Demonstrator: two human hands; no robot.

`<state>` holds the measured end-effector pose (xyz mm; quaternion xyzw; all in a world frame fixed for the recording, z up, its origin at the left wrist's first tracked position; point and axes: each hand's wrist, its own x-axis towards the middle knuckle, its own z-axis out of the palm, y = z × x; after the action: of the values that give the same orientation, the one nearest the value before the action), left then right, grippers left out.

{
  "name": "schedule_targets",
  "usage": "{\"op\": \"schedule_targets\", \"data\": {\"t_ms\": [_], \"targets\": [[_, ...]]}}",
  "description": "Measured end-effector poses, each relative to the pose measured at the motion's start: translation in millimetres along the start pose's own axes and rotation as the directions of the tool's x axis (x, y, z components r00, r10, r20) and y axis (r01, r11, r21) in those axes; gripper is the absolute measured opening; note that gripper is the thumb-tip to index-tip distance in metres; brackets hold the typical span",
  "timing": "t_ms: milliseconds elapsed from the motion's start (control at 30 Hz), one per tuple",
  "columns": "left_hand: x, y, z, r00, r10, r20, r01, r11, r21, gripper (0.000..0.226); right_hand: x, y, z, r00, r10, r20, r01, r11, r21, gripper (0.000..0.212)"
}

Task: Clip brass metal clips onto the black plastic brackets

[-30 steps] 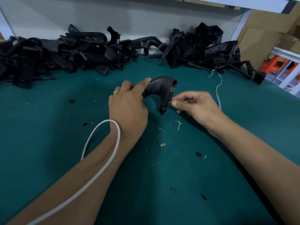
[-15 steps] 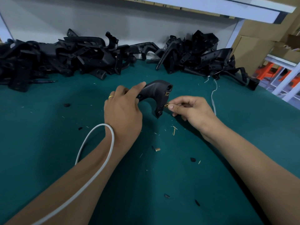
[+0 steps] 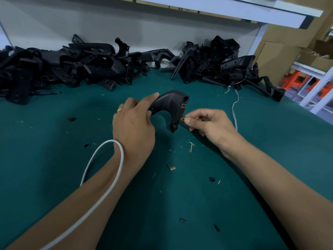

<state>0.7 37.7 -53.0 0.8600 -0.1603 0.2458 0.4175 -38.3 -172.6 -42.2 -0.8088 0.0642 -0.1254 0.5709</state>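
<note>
Brass clip [image 3: 182, 119] pinched in right hand [image 3: 210, 126] meets bracket [image 3: 170, 105] — left hand [image 3: 134, 126] gripping it — needs pressing home.

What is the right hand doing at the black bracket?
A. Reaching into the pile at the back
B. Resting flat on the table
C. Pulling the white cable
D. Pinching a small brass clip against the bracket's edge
D: the right hand pinches a brass clip against the bracket, which the left hand holds.
</note>
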Motion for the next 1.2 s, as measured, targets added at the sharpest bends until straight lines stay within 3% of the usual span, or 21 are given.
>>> {"op": "schedule_targets", "data": {"t_ms": [500, 867, 1200], "targets": [[-0.9, 0.0, 0.5, 1.000, 0.012, 0.003, -0.011, 1.000, -0.012, 0.054, -0.7, -0.2, -1.2, 1.000, -0.006, 0.020, 0.006, 1.000, 0.000, 0.003], [-0.3, -1.5, 1.3, 1.000, 0.007, -0.004, -0.007, 1.000, -0.011, 0.053, -2.0, 0.6, -3.2, 0.988, -0.113, 0.103, 0.114, 0.993, -0.012, 0.004], [-4.0, 1.5, -2.2, 0.995, 0.069, 0.069, -0.080, 0.981, 0.174, 0.057, -5.1, -1.6, -7.6, 0.979, -0.105, 0.172, 0.122, 0.989, -0.088, 0.004]]}}
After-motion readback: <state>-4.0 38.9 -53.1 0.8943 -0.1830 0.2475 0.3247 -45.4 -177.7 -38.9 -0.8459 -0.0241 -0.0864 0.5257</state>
